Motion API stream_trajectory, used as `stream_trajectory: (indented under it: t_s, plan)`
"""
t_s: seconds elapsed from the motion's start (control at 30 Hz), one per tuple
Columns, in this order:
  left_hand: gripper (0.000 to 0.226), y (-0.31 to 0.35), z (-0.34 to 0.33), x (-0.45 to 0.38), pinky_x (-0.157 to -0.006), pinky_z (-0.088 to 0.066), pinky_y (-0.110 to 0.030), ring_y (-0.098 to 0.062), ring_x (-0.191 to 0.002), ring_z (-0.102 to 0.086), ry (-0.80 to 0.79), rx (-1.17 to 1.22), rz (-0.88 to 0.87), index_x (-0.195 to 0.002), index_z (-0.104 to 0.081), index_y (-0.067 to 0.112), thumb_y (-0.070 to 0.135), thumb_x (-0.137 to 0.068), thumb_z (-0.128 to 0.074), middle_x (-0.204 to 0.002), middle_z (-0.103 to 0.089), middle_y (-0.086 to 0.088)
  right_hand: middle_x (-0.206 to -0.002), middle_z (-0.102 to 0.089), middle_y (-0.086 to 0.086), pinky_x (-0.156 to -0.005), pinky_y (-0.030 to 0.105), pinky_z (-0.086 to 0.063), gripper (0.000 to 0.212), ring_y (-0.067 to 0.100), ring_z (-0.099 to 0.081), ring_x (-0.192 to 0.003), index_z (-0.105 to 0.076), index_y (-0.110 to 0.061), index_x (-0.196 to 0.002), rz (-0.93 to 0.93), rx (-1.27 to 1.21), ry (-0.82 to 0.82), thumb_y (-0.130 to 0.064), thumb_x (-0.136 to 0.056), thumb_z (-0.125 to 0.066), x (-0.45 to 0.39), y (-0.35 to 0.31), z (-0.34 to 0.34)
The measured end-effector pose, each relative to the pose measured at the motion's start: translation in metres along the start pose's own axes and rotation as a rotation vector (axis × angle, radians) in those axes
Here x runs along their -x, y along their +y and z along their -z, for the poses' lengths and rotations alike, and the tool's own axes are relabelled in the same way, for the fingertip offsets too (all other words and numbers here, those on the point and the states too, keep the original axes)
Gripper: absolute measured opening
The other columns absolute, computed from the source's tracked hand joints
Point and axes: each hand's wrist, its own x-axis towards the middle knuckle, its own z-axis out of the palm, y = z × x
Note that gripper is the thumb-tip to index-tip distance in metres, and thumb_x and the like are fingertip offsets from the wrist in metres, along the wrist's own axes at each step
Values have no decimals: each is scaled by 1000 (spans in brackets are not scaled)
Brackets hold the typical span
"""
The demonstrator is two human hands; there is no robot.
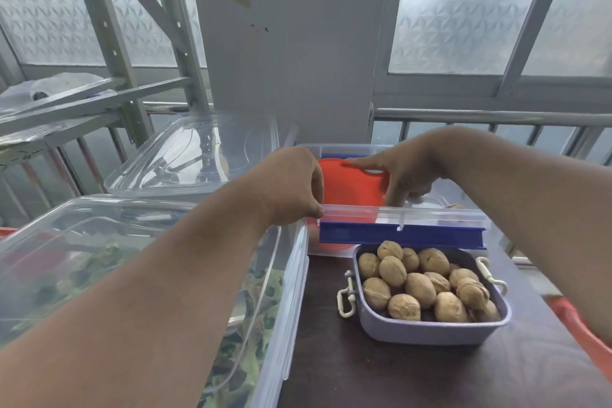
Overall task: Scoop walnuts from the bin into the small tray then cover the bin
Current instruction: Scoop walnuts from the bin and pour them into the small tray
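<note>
A clear plastic bin (414, 213) with a blue latch (397, 235) on its near side stands at the back of the dark table. Inside it lies a round red scoop (351, 187). My right hand (405, 172) reaches into the bin and pinches the scoop's right edge. My left hand (293, 185) is closed on the bin's near-left rim. In front of the bin sits the small lilac tray (430, 331), filled with several walnuts (420, 288). The bin's own contents are mostly hidden behind the scoop and my hands.
A clear lid (195, 156) leans behind and left of the bin. A large covered clear bin (99, 242) with green leafy contents fills the left side. A red object (583, 328) pokes in at the right edge. Metal shelving and railings stand behind.
</note>
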Motion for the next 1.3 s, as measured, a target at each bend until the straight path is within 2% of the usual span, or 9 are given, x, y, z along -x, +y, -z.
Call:
stream_trajectory:
  t_s: [0.23, 0.3, 0.37, 0.5, 0.6, 0.7, 0.93, 1.2, 1.3]
  plan:
    - [7, -2, 0, -2, -67, -56, -24, -8, -72, -73, 4, 2, -4, -74, -84, 20, 21, -76, -92, -71, -78, 8, -112, -56, 17, -62, 35, -46, 108, 22, -45, -65, -34, -71, -147, 63, -410, -107, 8, -83, -70, -8, 17, -5]
    - [8, -2, 0, -2, -64, -52, -20, -7, -71, -72, 5, -8, -7, -74, -84, 20, 22, -76, -92, -70, -77, 8, -131, -66, 15, -99, 54, -58, 99, 29, -57, -93, -42, -61, -150, 93, -559, -149, 5, -82, -73, -14, 28, -16]
    - [8, -2, 0, -2, -63, -50, -19, -5, -70, -72, -2, -12, -5, -75, -84, 20, 23, -76, -92, -70, -77, 9, -139, -67, 10, -115, 58, -46, 91, 29, -62, -123, -46, -48, -153, 143, -640, -142, 0, -81, -75, -15, 38, -26]
    - [7, -3, 1, -3, -60, -48, -13, 1, -67, -72, -8, -10, -7, -76, -85, 21, 23, -77, -92, -68, -78, 11, -129, -71, 10, -97, 46, -57, 79, 29, -66, -109, -51, -33, -152, 219, -714, -99, -1, -83, -72, -4, 46, -30]
    - [6, -2, 1, -2, -52, -41, -1, 14, -60, -67, -25, 23, 5, -77, -86, 17, 17, -78, -92, -64, -74, 13, -82, -48, 9, -50, 24, -25, 55, 13, -41, -56, -53, -14, -128, 260, -884, -76, 8, -80, -66, 11, 52, -25]
    - [7, -3, 1, -1, -58, -44, -6, 6, -67, -70, -11, 5, 0, -76, -86, 22, 20, -75, -93, -68, -78, 11, -77, -38, 7, -46, 23, -17, 57, 12, -20, -55, -47, -25, -126, 294, -993, -79, 6, -82, -65, 39, 57, -22]
    - [6, -2, 1, 0, -66, -53, -20, -6, -75, -74, -11, -20, -7, -77, -86, 22, 23, -76, -92, -73, -80, 9, -82, -44, 9, -53, 27, -16, 53, 12, -26, -56, -50, -2, -138, 260, -1012, 34, 4, -88, -67, 86, 64, -38]
    - [5, -1, 3, 1, -64, -51, -18, -8, -74, -75, -12, -3, -18, -78, -86, 20, 21, -78, -91, -73, -80, 8, -89, -45, 18, -57, 36, -22, 76, 29, -30, -65, -59, -40, -140, 297, -976, 427, 9, -86, -75, 154, 69, -85]
    - [6, -1, 2, 0, -64, -53, -21, -9, -74, -75, -8, -23, -27, -78, -87, 21, 23, -78, -92, -73, -80, 7, -90, -63, 29, -65, 41, -52, 95, 41, -57, -68, -46, -63, -144, 292, -778, 657, 1, -85, -83, 182, 67, -114]
